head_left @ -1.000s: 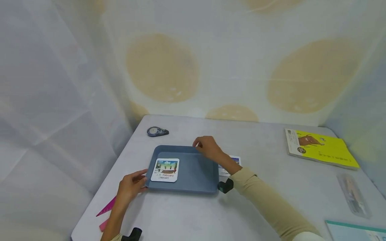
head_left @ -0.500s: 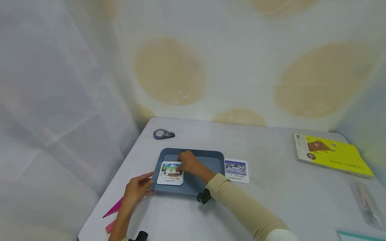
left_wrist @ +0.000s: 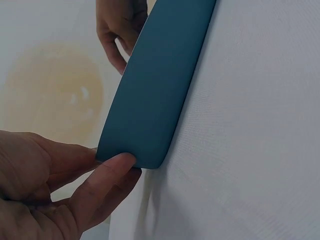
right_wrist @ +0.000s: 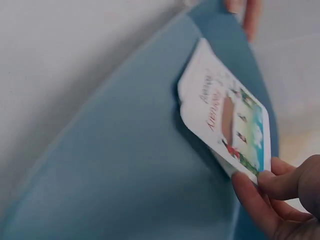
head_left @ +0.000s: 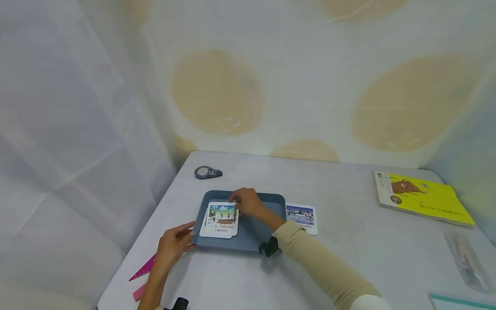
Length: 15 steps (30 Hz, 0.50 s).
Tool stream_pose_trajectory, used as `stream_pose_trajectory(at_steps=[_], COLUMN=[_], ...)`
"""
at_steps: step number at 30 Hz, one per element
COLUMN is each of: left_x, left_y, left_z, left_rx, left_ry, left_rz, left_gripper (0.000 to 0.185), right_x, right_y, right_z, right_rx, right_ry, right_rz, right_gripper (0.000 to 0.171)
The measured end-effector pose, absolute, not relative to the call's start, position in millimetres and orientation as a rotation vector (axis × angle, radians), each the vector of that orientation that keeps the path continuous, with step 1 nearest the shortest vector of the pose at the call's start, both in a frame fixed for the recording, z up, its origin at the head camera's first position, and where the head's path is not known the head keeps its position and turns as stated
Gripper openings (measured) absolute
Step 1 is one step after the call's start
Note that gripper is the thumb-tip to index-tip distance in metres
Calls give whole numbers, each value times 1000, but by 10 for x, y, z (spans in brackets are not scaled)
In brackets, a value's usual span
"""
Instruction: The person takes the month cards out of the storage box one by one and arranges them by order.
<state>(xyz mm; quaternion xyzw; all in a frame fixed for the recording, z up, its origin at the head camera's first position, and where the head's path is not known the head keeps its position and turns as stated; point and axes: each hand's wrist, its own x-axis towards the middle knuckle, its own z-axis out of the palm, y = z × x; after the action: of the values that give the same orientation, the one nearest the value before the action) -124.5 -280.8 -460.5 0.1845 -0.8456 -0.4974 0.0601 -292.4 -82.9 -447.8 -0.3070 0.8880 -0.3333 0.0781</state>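
Right hand [head_left: 248,202] pinches the February card [head_left: 221,219] over the blue tray [head_left: 255,234]; left hand [head_left: 174,245] pinches the tray's corner near the tabletop's [head_left: 348,241] left edge.

Bright diffuse light, soft shadows; wrist views blurred; edges warped.

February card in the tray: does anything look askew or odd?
Yes. The February card sits tilted, its far edge pinched by the right hand, and a second card's edges peek out underneath, unaligned. The tray itself looks undamaged.
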Motion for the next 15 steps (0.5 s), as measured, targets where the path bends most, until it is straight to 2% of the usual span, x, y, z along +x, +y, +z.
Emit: stream_pose_trajectory(at_steps=[3,7,15], left_x=[-1252,-1245,-1277], left_y=[-2828,-2864,-2966], left_z=[-4597,-4577,-4547], left_rx=[549,542,568], left_ry=[-2564,-2564,-2582], left_rz=[-1517,-1520,-1521], left_gripper=[38,38,39], right_x=[-2948,-3012,-3276], right_y=[-717,-445,545], right_z=[-4357,-4116,-3739], right_rx=[-821,-819,-610], right_ry=[2585,2541,2663], right_rz=[-1072,-1186,-1250], right_gripper=[21,21,22])
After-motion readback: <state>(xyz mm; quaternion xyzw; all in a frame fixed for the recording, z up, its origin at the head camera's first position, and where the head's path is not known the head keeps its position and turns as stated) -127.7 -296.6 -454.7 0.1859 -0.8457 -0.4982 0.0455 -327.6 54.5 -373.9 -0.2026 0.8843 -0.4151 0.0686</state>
